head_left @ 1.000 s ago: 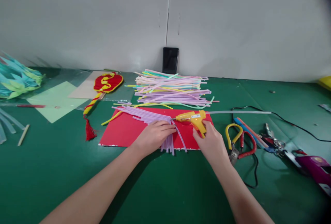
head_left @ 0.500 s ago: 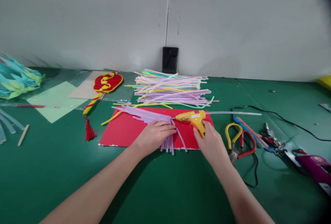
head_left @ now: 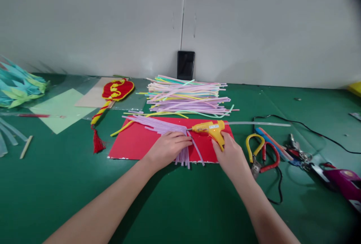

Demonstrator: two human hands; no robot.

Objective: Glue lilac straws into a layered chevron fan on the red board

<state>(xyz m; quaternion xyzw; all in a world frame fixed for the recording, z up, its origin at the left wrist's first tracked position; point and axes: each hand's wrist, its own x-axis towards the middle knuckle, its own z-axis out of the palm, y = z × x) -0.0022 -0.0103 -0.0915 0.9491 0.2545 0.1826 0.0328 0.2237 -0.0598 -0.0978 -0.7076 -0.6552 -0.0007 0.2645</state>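
Note:
My left hand is closed over a bunch of thin purple straws, fingers together, pinning them against a red board. One group of straws runs up to the left; other ends fan out below my fingers past the board's near edge. My right hand is wrapped round the handle of a yellow hot glue gun. Its nozzle points left and meets the straws at their bend, just above my left fingertips. Out of its back sticks a long translucent glue stick.
Behind the board lies a pile of pastel straws, with a phone leaning on the wall. To the right are pliers, a black cord and keys. A red-yellow tasselled ornament and green paper lie left.
The glue stick's far end reaches slightly farther right, and the glue gun has shifted a touch. My left hand and the straws look unmoved.

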